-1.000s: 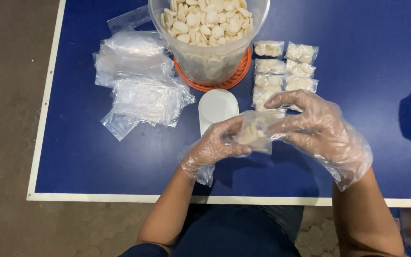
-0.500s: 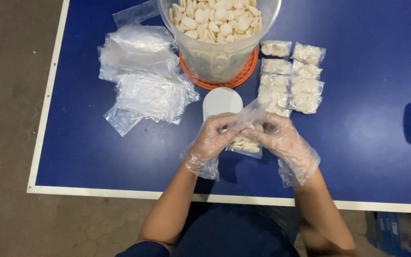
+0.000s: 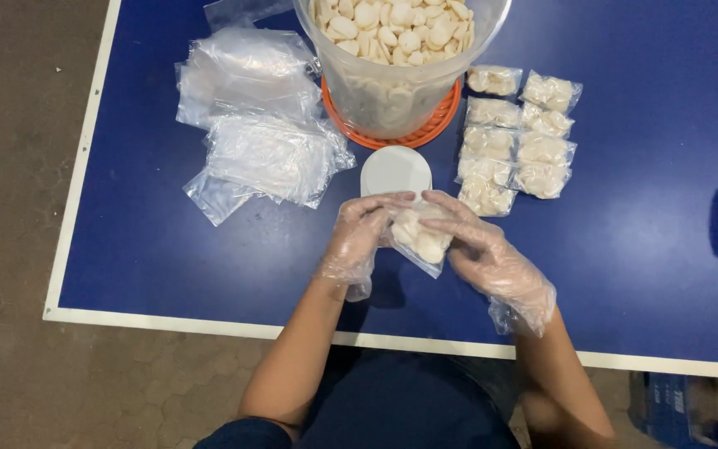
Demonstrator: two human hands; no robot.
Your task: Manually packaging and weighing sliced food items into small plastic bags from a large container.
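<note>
Above the near part of the blue desk point(image 3: 168, 266), the left hand point(image 3: 357, 237) and right hand point(image 3: 484, 249), both in thin clear gloves, hold a small clear bag of pale pieces point(image 3: 419, 235) between them, fingers closed on its top edge. Just behind stands a white round lid point(image 3: 395, 170); further back, a clear tub of the same pieces point(image 3: 400, 50). Filled bags point(image 3: 515, 137) lie in rows right, empty bags point(image 3: 259, 125) left.

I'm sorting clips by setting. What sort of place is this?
Probably a makeshift food-packing spot, not a factory: a blue table on a paved floor, a tub of pale pieces, rows of filled bags, and gloved hands holding another bag.
</note>
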